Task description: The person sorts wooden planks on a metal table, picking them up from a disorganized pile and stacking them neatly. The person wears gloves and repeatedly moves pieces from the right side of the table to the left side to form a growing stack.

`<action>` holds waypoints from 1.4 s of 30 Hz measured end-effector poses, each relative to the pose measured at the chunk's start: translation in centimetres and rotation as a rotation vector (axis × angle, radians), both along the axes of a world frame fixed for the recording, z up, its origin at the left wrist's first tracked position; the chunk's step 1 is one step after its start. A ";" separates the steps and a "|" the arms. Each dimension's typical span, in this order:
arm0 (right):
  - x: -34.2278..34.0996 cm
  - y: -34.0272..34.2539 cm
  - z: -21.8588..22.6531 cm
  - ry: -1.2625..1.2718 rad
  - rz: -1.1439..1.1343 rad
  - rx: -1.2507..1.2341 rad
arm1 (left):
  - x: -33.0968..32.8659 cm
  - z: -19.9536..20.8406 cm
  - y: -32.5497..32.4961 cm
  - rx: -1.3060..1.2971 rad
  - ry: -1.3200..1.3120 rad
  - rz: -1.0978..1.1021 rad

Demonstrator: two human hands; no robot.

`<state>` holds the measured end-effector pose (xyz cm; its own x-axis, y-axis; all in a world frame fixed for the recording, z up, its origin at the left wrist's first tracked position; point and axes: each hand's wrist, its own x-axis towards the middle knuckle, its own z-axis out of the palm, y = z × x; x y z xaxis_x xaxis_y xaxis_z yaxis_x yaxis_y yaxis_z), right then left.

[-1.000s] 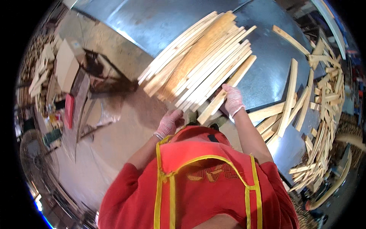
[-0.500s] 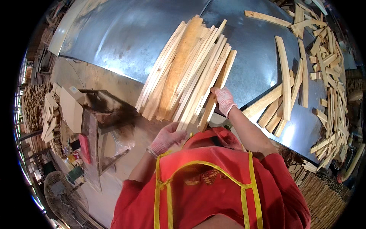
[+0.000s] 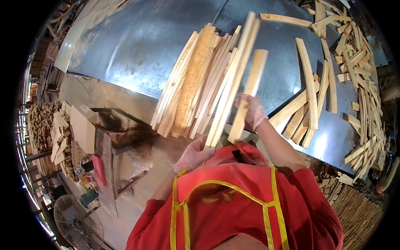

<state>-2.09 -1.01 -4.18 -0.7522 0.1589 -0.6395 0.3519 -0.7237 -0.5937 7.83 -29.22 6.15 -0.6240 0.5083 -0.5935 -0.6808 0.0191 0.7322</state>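
Note:
My right hand [image 3: 253, 112], in a pale knitted glove, is closed around a short wooden strip [image 3: 255, 73] and holds it tilted above the metal table. My left hand [image 3: 194, 155], gloved the same way, grips the near end of a longer pale wooden strip [image 3: 234, 79], which may be two strips lying together. That long piece slants up and away, just left of the short one. Left of it, a row of wooden strips [image 3: 204, 89] lies side by side on the table, near ends past its edge. Among them is a wider brownish board [image 3: 191, 79].
The dark metal table [image 3: 137, 50] reaches across the far side. On its right lie several loose strips [image 3: 307, 83] and a jumbled heap of wood pieces [image 3: 360, 96]. At the left stand a wooden stand [image 3: 106, 166], a cardboard box [image 3: 83, 127] and a fan [image 3: 77, 221].
My right hand has raised the short strip off the right side of the row. My left hand has moved right and now holds a long strip lifted from the bundle.

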 end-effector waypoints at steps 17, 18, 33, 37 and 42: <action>-0.4 -0.3 1.0 -0.048 0.350 0.501 | 1.1 -1.7 4.6 -0.770 1.402 -0.400; 0.3 1.0 1.1 -0.064 0.278 0.417 | 0.6 -1.2 5.4 -0.708 1.364 -0.416; 7.0 33.3 10.7 -0.269 0.622 1.502 | -2.1 -5.5 29.6 -0.975 1.237 -0.750; 10.6 31.1 5.8 -0.143 0.572 1.665 | -3.4 -6.9 33.5 -1.077 1.090 -0.817; 12.5 33.3 7.8 0.102 0.158 0.802 | -2.9 -8.9 30.7 -0.345 0.626 -0.324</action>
